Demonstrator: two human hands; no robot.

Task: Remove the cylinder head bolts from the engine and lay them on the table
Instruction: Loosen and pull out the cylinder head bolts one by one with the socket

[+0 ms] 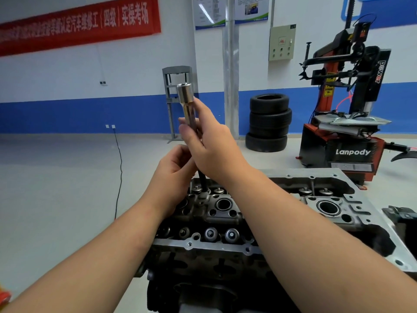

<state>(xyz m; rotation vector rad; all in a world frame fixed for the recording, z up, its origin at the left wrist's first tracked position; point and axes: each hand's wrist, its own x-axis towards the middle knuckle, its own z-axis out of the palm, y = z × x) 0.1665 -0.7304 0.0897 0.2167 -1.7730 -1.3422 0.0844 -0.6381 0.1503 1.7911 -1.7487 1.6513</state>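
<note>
Both hands are working one bolt (204, 184) above the engine (225, 222): the right hand (211, 145) is pinching the socket tool (186, 102), the left hand (174, 170) is gripping its shaft lower down. Best drawing it out straight, unhurried.

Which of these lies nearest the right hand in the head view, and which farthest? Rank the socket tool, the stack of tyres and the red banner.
1. Socket tool: held in the right hand, upright above the cylinder head.
2. Stack of tyres: on the floor to the hand's right, by the back wall.
3. Red banner: high on the wall, far upper left.
</note>
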